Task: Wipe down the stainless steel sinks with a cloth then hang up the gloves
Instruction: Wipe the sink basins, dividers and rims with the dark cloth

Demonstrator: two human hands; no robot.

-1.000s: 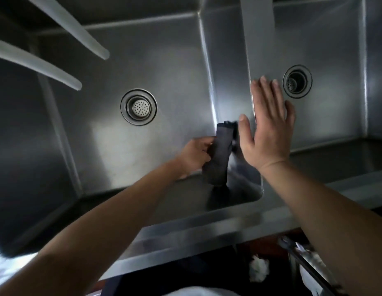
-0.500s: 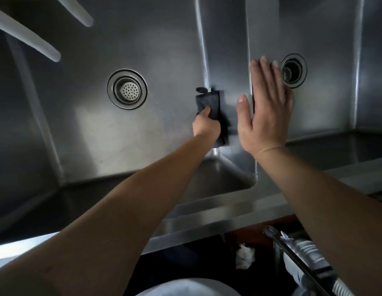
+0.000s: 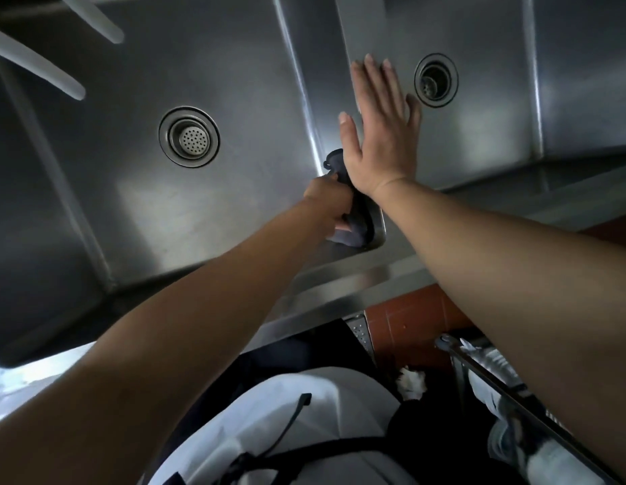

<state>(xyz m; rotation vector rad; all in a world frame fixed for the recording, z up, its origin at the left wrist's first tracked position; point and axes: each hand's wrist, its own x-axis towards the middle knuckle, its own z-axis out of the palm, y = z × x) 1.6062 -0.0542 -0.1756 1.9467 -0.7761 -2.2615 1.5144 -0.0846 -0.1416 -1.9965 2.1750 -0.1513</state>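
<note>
dim steel all round: two basins side by side, a thin divider [image 3: 343,40] between, red floor tile [image 3: 406,320] below the front rim [image 3: 339,295].

cloth [image 3: 357,218], dark and bunched, down in the near right corner of the left sink [image 3: 136,190], pressed against the divider wall where it meets the front wall. gripped by the left hand [image 3: 327,201], fingers curled round it, one fingertip showing pale against the fabric. half a second back, higher up the same wall, level with the right hand's thumb; a second back, low again. so: up-and-down strokes along that wall, now at the bottom of a stroke.

right hand [image 3: 381,134] flat, fingers straight and together, palm braced on the divider top, thumb over the left-sink side. holding nothing. barely shifted across the three pictures, serving as a prop only.

left drain [image 3: 189,136] with strainer, well apart from the cloth; right drain [image 3: 436,79] just beyond the right fingertips. two pale spouts [image 3: 42,64] at upper left.

likely reading: one wall of the left sink nearly done, corner getting its pass. floor and other walls of this basin, and the whole right sink [image 3: 497,117], probably yet to come. gloves nowhere in view, hanging step not yet begun.
</note>
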